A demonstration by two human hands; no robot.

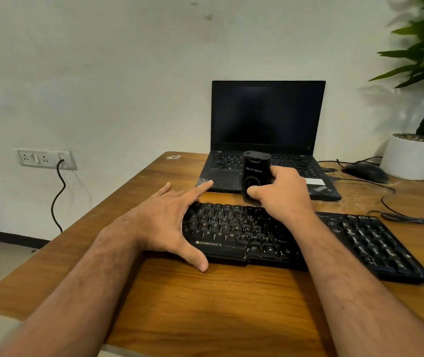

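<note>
Entry: two-handed work at the keyboard.

Right hand (285,191): your thumb and fingers are curled round the lower half of the black handheld device (256,171), with the thumb across its front face and the fingers wrapped behind. The device stands upright at the far edge of the keyboard (231,228), between it and the front of the laptop (267,114). You cannot tell from here whether its base rests on the table (205,300) or hangs just above it.

Why low on the body: the grip leaves the capped top free and puts your thumb beside the oval recess on the front. Judged a control, so this reads as a working hold, not a carry. The label is too blurred to read.

Left hand (164,217): the fingers are straight and spread wide and hold nothing. The thumb lies at the keyboard's near edge, and the index finger points toward the laptop's near left corner. The span brackets the left end of the board. Judged a brace, so the keyboard does not slide while the device works over it. Whether the palm actually presses the keys is not visible.

Surroundings: the laptop is open with a dark screen. The mouse (365,171) and the white plant pot (409,158) sit well to the right, with loose cords (411,219) near the keyboard's right end. Mind those if you shift the board.
</note>
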